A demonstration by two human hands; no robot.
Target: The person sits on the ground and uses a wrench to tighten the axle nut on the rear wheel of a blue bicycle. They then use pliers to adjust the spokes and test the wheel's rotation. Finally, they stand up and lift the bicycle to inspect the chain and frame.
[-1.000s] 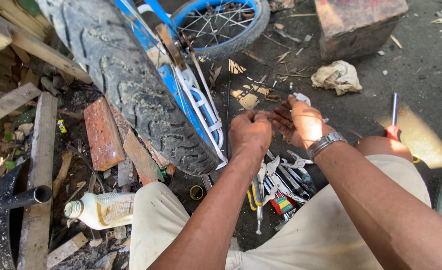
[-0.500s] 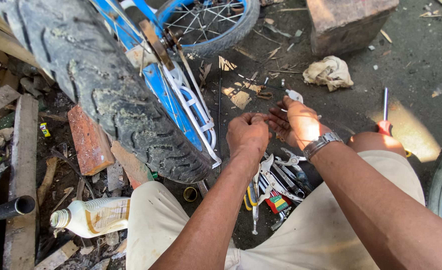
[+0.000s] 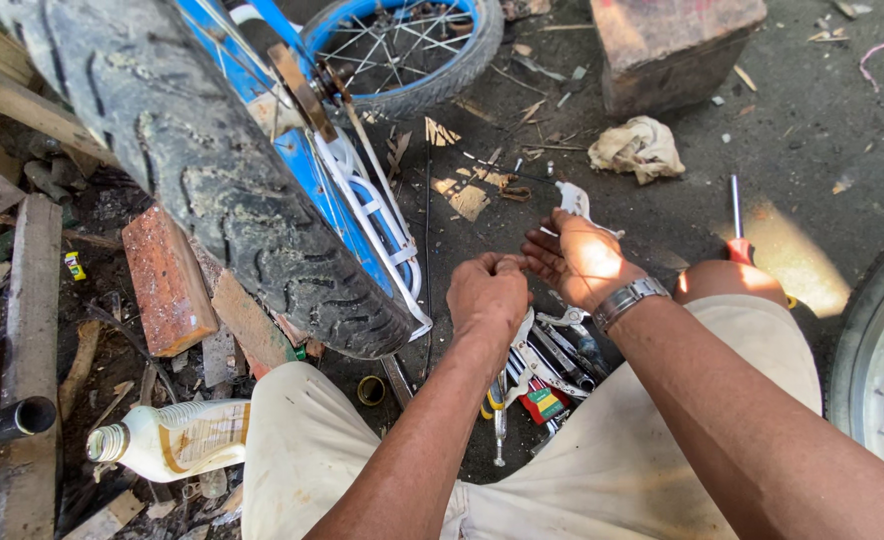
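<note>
Hands meeting over the tool pile

Your left hand point(image 3: 487, 295) is curled shut on something too small to tell; your right hand point(image 3: 580, 262) has kept close, fingers half-curled toward it. Wrenches point(image 3: 547, 365) lie beneath, the bicycle tyre point(image 3: 222, 190) left.

Lighting: daylight, patchy; you get hard sun from upper right. Hot spots on right hand point(image 3: 584, 262), knee point(image 3: 727, 280) and ground point(image 3: 792, 265) beside it, near blown out. Left hand point(image 3: 487, 297) in softer shade. Tyre point(image 3: 212, 190) throws deep shadow below; your left edge w/ debris goes dim. Focus: sharp at centre, no motion blur. Wide-angle bend at edges, esp. rim point(image 3: 877, 370) far right.
</note>
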